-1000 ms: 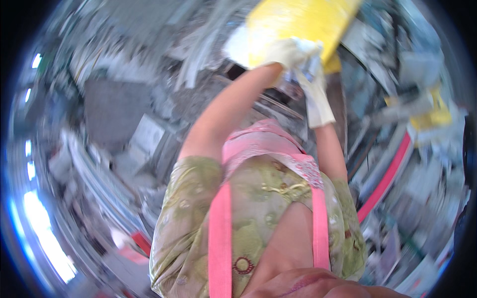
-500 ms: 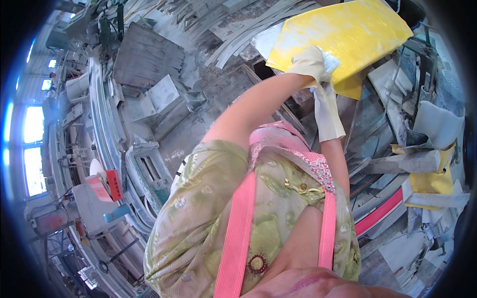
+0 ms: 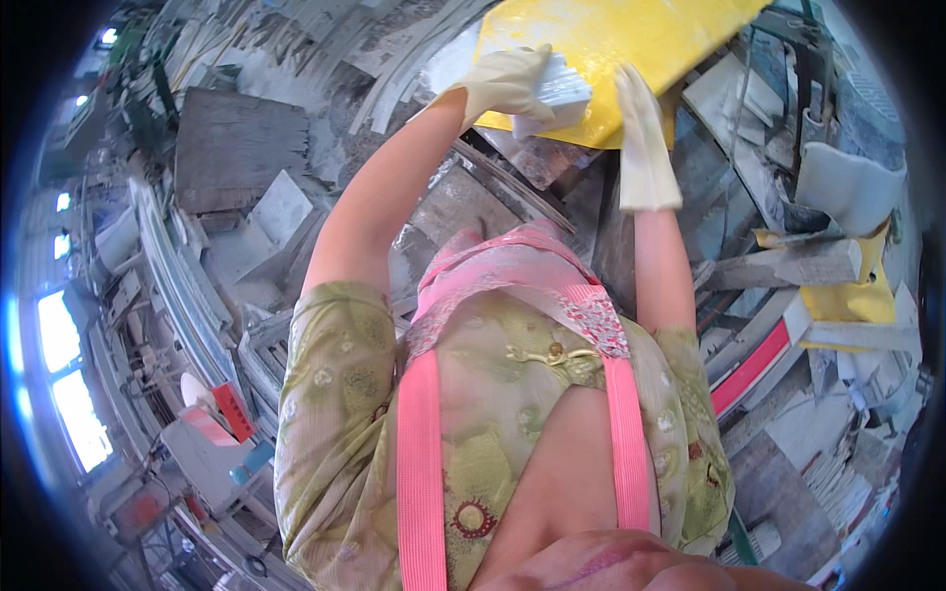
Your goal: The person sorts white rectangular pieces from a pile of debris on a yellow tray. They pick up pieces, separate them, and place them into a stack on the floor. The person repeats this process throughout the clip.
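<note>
My left hand (image 3: pixel 510 85), in a cream rubber glove, grips one end of a small white block (image 3: pixel 565 97) with a shiny, layered-looking side. The block is at the near left part of a yellow sheet-covered surface (image 3: pixel 641 44). My right hand (image 3: pixel 641 123), gloved the same way, is to the right, apart from the block. Its fingers are stretched out, pointing away from me, over the yellow sheet's near edge. They hold nothing that I can see. White dusty smears mark the yellow sheet.
A grey square board (image 3: pixel 241 148) and a pale angular box (image 3: pixel 281 217) are to the left. Long pale strips (image 3: pixel 404 74) lie beyond my left forearm. A grey beam (image 3: pixel 788 264) juts in from the right, near a curved white panel (image 3: pixel 849 187).
My hands, close together before, are now apart. The left has shifted left with the white block, now more visible; the right has moved up to the sheet's edge. The whole view has shifted.
</note>
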A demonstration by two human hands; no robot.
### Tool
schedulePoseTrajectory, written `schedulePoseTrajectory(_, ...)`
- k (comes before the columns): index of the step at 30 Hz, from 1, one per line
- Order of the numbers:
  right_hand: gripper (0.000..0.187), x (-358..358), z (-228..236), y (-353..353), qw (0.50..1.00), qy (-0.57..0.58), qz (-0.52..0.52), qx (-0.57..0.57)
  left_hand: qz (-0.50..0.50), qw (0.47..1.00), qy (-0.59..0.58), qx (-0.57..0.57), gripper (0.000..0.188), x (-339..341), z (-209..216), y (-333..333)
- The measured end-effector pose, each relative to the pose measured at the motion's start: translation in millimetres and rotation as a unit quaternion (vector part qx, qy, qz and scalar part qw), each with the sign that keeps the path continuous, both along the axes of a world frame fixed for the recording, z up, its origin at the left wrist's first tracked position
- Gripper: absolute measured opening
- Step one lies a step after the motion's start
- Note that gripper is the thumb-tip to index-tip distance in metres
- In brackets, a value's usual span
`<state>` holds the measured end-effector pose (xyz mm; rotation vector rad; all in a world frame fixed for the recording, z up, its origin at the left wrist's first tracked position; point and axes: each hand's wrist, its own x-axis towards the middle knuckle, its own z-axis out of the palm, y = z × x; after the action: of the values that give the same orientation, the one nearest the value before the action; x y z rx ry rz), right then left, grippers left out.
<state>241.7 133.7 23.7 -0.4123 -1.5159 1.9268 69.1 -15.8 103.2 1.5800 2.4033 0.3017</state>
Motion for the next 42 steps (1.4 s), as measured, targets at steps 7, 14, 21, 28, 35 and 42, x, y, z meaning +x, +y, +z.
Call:
schedulePoseTrajectory(7,0.063,-53,6,8,0.966,-0.061,0.251,-0.023,0.222,0.854,-0.380,0.279,0.137,26,-33,-71)
schedulePoseTrajectory(14,0.059,-45,9,-1,0.971,-0.082,0.222,0.017,0.166,0.666,-0.506,0.522,0.153,58,-98,-16)
schedulePoseTrajectory(21,0.058,-50,3,-3,0.968,-0.105,0.217,0.073,0.246,0.744,-0.451,0.427,0.151,58,-90,-25)
schedulePoseTrajectory(28,0.057,-55,-7,-10,0.981,-0.059,0.182,0.035,0.201,0.750,-0.433,0.458,0.157,51,-111,-26)
schedulePoseTrajectory(35,0.057,-55,-5,-10,0.979,-0.056,0.196,-0.022,0.204,0.781,-0.425,0.411,0.158,50,-85,-31)
schedulePoseTrajectory(42,0.057,-53,16,-20,0.968,-0.060,0.223,-0.104,0.155,0.981,0.042,0.111,0.130,35,15,-37)
